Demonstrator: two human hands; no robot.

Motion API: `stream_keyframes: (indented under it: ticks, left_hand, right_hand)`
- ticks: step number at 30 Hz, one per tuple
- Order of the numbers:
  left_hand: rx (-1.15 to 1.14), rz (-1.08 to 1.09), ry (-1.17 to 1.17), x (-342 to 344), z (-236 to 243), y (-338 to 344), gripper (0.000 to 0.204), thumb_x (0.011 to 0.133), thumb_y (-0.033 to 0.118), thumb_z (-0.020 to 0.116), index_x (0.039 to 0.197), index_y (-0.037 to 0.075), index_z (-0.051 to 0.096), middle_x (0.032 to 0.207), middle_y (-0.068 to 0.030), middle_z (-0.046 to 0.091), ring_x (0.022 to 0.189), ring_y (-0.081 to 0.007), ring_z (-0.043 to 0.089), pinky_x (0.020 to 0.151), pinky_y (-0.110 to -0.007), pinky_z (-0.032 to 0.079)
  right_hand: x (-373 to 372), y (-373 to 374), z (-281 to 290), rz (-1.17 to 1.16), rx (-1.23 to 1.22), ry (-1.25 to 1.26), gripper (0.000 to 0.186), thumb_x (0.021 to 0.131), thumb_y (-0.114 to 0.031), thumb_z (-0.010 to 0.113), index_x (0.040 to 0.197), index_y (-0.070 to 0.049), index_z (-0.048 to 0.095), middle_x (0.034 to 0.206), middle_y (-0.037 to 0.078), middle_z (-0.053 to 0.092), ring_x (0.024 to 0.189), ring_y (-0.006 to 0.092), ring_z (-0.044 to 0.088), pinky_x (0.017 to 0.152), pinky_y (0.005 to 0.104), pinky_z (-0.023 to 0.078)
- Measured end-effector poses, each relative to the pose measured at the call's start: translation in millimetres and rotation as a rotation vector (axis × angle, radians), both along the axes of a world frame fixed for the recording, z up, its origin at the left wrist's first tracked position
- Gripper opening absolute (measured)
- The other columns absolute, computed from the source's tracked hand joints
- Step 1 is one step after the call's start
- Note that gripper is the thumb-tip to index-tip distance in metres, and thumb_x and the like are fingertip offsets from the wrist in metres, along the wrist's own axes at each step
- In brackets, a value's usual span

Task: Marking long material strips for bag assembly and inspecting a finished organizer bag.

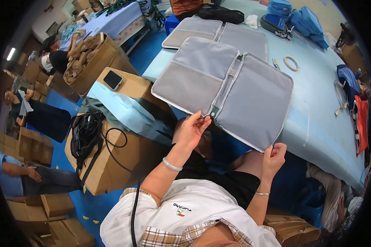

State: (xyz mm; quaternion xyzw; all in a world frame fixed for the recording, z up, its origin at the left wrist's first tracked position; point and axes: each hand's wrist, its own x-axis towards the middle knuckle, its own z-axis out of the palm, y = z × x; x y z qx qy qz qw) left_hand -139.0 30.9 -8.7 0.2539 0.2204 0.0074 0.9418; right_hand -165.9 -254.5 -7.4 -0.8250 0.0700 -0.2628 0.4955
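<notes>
A grey fabric case [251, 99] lies opened out into two panels with pale bound edges, partly over the table's near edge. Its left panel has a seam across the middle, and a narrow strip joins the panels. At the near end of that strip, my left hand [192, 131] pinches the edge beside a small dark green piece. My right hand [273, 159] grips the near right corner between thumb and fingers. Just beyond lies a second, similar grey case [245, 40], partly covered by the first.
The pale blue table [313, 96] bears a tape roll [291, 63], small thread snips [275, 64] and blue bags [307, 24]. To my left, cardboard boxes hold a phone [113, 80], light blue fabric [121, 105] and a black bag [85, 136] with a cord. Several people are farther left.
</notes>
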Motion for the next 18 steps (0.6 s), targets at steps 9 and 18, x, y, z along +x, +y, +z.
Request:
stream_keyframes:
  ticks: [9, 18]
  left_hand:
    - [0.208, -0.069, -0.026, 6, -2, 5, 0.012, 0.091, 0.010, 0.067, 0.091, -0.001, 0.063, 0.085, -0.0111, 0.067, 0.085, -0.0221, 0.070, 0.080, -0.033, 0.062]
    - [0.279, -0.083, 0.119, 6, -17, 6, 0.012, 0.090, 0.010, 0.065, 0.084, 0.000, 0.062, 0.078, -0.0068, 0.063, 0.073, -0.0179, 0.068, 0.071, -0.030, 0.061]
  right_hand:
    - [-4, -4, -11, -0.044, -0.089, -0.029, 0.012, 0.092, 0.000, 0.061, 0.092, -0.002, 0.050, 0.056, -0.003, 0.042, 0.049, 0.0036, 0.042, 0.047, 0.0215, 0.039]
    - [-2, -11, -14, -0.037, -0.137, -0.099, 0.012, 0.092, -0.001, 0.062, 0.091, -0.003, 0.051, 0.060, -0.002, 0.043, 0.052, 0.0044, 0.041, 0.048, 0.0232, 0.034]
